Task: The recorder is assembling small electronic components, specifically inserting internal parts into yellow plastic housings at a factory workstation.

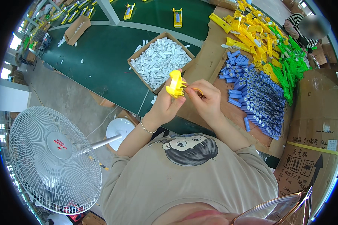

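A bright yellow plastic housing [174, 85] with several prongs on its right side is gripped upright in my left hand [163, 107]. Close against those prongs, the fingertips of my right hand [207, 98] pinch a thin wire [198, 89], which loops over the fingers. The wire's far end is too small to make out. Just beyond my hands stands a cardboard box [142, 76] heaped with small white plastic parts [162, 56]. To the right of my right hand lies a large pile of blue cylindrical battery cells [257, 95] with dark wires.
Yellow housings [248, 32] and green housings [289, 67] are piled at the far right, near another person [298, 28]. Two yellow units, one here [177, 18], lie on the green table [101, 48]. A white fan [56, 157] stands left; large cartons [308, 150] stand right.
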Action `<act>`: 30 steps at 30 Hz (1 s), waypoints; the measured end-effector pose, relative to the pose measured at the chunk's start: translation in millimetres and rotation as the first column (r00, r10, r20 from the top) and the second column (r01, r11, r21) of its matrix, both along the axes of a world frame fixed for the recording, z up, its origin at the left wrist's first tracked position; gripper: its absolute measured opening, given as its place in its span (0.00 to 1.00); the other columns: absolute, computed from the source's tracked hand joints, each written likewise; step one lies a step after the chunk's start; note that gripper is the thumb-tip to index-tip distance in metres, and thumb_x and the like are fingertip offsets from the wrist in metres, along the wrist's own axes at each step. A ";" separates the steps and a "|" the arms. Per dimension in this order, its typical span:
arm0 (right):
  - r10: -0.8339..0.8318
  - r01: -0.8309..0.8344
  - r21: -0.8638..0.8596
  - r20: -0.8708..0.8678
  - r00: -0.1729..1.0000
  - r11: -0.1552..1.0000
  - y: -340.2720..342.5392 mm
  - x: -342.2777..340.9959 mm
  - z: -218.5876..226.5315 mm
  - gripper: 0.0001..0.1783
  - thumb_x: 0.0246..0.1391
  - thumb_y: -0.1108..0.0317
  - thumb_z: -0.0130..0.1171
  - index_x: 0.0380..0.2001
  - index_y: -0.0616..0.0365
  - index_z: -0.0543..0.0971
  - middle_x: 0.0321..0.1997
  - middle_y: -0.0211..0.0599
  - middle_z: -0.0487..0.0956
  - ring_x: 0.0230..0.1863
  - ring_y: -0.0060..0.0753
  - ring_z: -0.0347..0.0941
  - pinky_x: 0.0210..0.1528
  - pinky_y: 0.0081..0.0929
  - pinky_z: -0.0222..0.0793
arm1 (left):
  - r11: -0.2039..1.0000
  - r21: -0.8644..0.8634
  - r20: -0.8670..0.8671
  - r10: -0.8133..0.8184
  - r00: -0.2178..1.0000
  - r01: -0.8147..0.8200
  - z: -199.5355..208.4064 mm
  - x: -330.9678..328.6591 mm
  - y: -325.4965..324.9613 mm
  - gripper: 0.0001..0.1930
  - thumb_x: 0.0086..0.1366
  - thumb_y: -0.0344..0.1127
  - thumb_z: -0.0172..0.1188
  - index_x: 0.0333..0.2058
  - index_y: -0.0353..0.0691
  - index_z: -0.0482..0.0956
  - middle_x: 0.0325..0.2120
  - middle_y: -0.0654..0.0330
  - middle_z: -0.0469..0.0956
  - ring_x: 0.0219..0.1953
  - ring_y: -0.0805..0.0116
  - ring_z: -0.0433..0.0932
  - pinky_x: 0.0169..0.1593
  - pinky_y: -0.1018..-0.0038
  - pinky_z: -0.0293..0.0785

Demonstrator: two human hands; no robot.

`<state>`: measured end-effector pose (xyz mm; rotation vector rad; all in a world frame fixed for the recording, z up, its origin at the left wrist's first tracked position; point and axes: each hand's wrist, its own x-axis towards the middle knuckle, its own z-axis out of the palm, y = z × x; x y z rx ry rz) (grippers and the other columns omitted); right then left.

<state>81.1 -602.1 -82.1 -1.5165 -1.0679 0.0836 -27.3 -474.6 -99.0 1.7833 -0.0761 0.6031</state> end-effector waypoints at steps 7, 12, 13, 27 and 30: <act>0.164 -0.306 0.052 -0.922 0.351 0.951 -6.1 -0.6 -4.5 0.12 0.52 0.74 0.60 0.41 0.63 0.76 0.30 0.31 0.77 0.22 0.15 0.66 0.20 0.13 0.60 | 0.959 -0.282 0.176 0.064 0.982 -0.012 -5.8 -0.1 -11.3 0.30 0.66 0.36 0.48 0.62 0.29 0.50 0.47 0.54 0.68 0.49 0.66 0.69 0.58 0.69 0.60; 0.085 -0.372 -0.340 -0.628 0.773 0.864 -23.0 -5.3 0.9 0.22 0.55 0.73 0.53 0.54 0.60 0.68 0.34 0.32 0.77 0.21 0.16 0.67 0.22 0.15 0.65 | 0.961 -0.156 0.064 0.240 0.969 -0.228 -3.1 -6.1 6.9 0.29 0.66 0.35 0.48 0.61 0.28 0.52 0.48 0.51 0.69 0.49 0.64 0.70 0.53 0.71 0.65; 0.145 -0.463 -0.430 -0.593 0.792 0.775 -28.7 -3.0 5.6 0.23 0.55 0.74 0.51 0.56 0.60 0.68 0.36 0.33 0.78 0.22 0.16 0.69 0.23 0.15 0.66 | 0.960 -0.052 -0.002 0.276 0.961 -0.276 -2.7 -8.4 11.6 0.28 0.66 0.35 0.49 0.61 0.27 0.54 0.48 0.50 0.69 0.49 0.63 0.70 0.53 0.70 0.66; 0.764 -0.590 0.631 -0.644 -0.036 0.504 -50.7 33.8 27.6 0.31 0.53 0.70 0.52 0.58 0.75 0.62 0.56 0.64 0.70 0.46 0.60 0.76 0.50 0.45 0.71 | 0.821 -0.537 -0.084 -0.281 0.956 0.194 -10.3 -6.6 -3.0 0.24 0.70 0.44 0.38 0.58 0.34 0.55 0.37 0.58 0.72 0.37 0.72 0.71 0.43 0.75 0.69; 0.624 -0.756 0.316 -0.767 0.152 0.573 -43.3 39.5 30.7 0.20 0.59 0.64 0.51 0.46 0.73 0.73 0.36 0.56 0.79 0.31 0.45 0.80 0.37 0.33 0.75 | 0.831 -0.520 -0.089 -0.283 0.955 0.198 -14.3 -2.6 -13.7 0.26 0.71 0.50 0.35 0.59 0.35 0.56 0.36 0.58 0.72 0.35 0.73 0.71 0.41 0.76 0.70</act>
